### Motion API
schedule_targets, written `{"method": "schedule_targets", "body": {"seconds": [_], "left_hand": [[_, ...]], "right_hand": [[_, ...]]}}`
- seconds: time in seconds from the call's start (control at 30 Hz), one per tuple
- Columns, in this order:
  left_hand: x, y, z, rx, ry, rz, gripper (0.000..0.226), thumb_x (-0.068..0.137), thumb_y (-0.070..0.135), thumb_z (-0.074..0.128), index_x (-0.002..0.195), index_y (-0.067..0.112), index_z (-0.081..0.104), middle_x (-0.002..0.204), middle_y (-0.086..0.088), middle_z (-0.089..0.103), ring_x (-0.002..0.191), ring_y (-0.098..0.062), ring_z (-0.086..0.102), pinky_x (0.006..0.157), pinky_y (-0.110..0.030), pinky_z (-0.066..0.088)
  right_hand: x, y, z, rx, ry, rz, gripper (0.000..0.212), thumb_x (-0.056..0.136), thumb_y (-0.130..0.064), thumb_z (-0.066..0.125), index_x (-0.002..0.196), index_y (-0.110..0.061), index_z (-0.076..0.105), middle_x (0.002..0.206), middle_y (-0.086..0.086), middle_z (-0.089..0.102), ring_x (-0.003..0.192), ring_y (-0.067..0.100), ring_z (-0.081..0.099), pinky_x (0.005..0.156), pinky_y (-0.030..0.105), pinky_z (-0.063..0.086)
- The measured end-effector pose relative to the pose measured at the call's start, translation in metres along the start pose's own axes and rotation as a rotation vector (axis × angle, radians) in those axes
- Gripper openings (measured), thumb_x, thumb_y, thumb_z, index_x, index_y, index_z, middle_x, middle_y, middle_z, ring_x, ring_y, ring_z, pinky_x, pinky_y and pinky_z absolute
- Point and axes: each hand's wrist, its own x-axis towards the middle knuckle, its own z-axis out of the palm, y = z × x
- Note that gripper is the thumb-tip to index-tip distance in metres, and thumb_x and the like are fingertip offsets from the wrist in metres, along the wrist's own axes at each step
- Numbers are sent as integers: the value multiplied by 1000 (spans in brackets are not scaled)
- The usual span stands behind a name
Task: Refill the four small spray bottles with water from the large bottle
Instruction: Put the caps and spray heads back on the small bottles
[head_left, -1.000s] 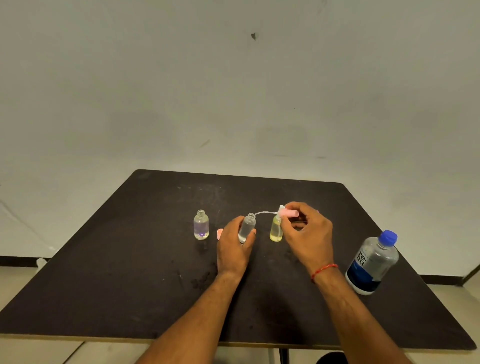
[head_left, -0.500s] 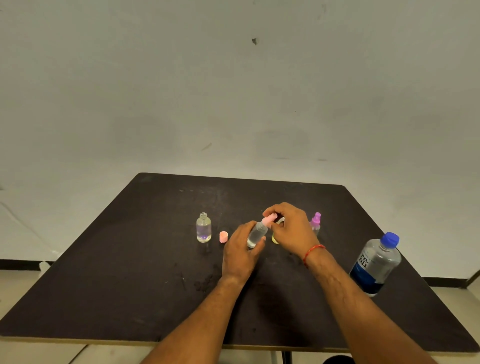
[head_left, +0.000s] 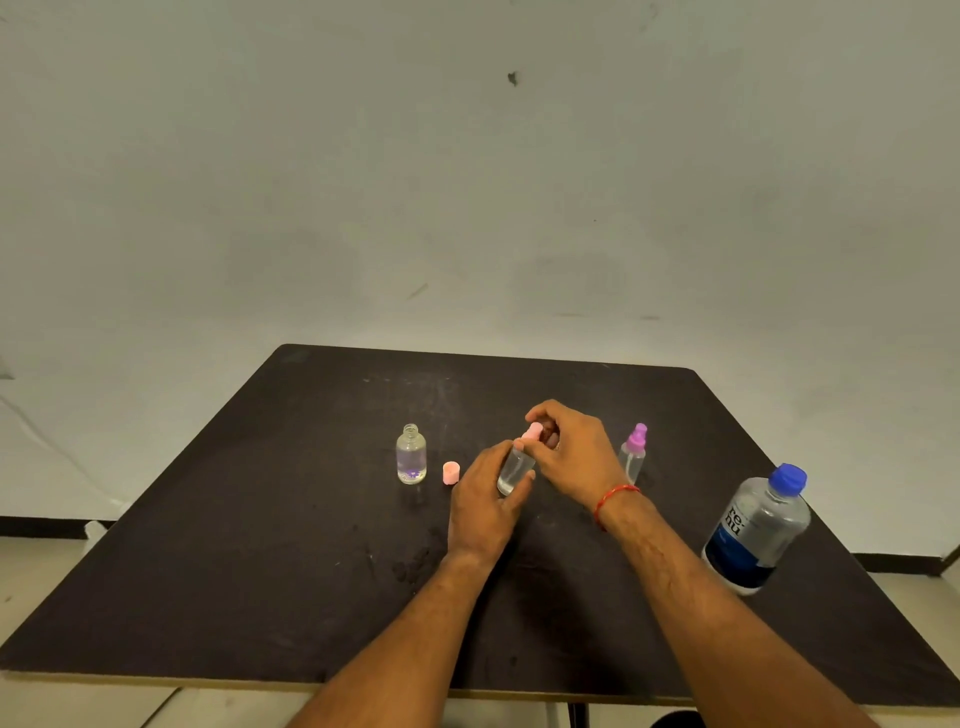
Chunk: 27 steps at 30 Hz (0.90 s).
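My left hand (head_left: 485, 501) grips a small clear spray bottle (head_left: 513, 470) near the middle of the dark table (head_left: 260, 545). My right hand (head_left: 574, 452) pinches the pink spray head (head_left: 532, 431) seated on that bottle's neck. An uncapped clear bottle (head_left: 411, 454) with a little liquid stands to the left, a loose pink cap (head_left: 450, 473) beside it. A bottle with a purple spray head (head_left: 634, 452) stands to the right. The yellow bottle is hidden behind my right hand. The large water bottle (head_left: 756, 530), blue cap on, stands at the right.
The table's right edge runs close behind the large water bottle. A plain pale wall stands behind the table, and the floor shows along the near edge.
My right hand carried the pink spray head with its tube from beside the yellow bottle to the clear bottle and set it into the neck. The purple-topped bottle came into sight.
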Motion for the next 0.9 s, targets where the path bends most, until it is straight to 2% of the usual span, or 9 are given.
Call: {"method": "schedule_targets", "body": {"seconds": [0.1,0.17,0.33,0.4,0.5,0.6,0.67,0.77,0.9], "left_hand": [[-1,3,0,16,9,-24,29,94,27,71,122,19,65,113,9,68,105,-5,64,90,5,30],[0,4,0,7,12,-32,30,95,28,70,122,16,65,113,7,69,106,-6,65,90,8,25],[1,-1,1,17,-6,-27,34,94,30,70,125,20,63,115,8,68,108,-7,64,92,-1,38],[1,-1,1,1,-5,-32,32,93,30,70,123,22,63,113,11,68,108,-6,64,90,-4,42],[2,-2,1,-2,-1,-41,32,93,27,72,123,22,63,115,12,68,110,-4,64,93,-1,38],[1,-1,1,2,5,-36,30,93,25,72,122,21,63,116,11,69,111,-4,64,93,-1,38],[1,3,0,-4,19,-41,26,93,24,72,118,18,65,110,9,69,104,-4,65,89,3,33],[1,4,-1,-9,18,-40,22,93,21,71,114,18,66,103,8,69,97,-5,64,85,2,34],[1,4,-1,0,31,-34,23,93,24,72,115,17,66,107,9,70,101,-5,65,88,3,34]], "right_hand": [[0,2,4,-29,-27,32,47,82,-40,74,121,-24,54,105,-6,61,91,9,59,86,25,53],[-1,4,6,35,-16,38,53,82,-39,74,128,-26,50,108,-7,61,96,9,59,88,26,52],[-6,9,14,273,70,42,47,85,-6,70,124,-27,52,99,-8,67,95,1,62,89,23,53],[-6,9,17,253,109,55,45,84,-8,72,120,-28,55,93,-8,67,90,2,63,83,20,54],[-5,8,19,230,138,76,47,78,-22,80,118,-28,56,85,-10,65,81,3,63,71,12,50],[-5,9,21,245,117,78,54,77,-31,81,122,-31,51,95,-13,62,89,1,60,73,10,46],[-5,10,22,293,129,58,52,80,-21,78,123,-31,51,103,-13,62,96,-1,60,75,10,47],[-6,13,25,352,158,46,46,84,-6,71,120,-29,55,102,-10,67,96,0,63,83,19,55],[-7,9,26,288,186,81,42,80,-17,78,115,-27,58,89,-11,63,84,3,62,70,11,50]]}}
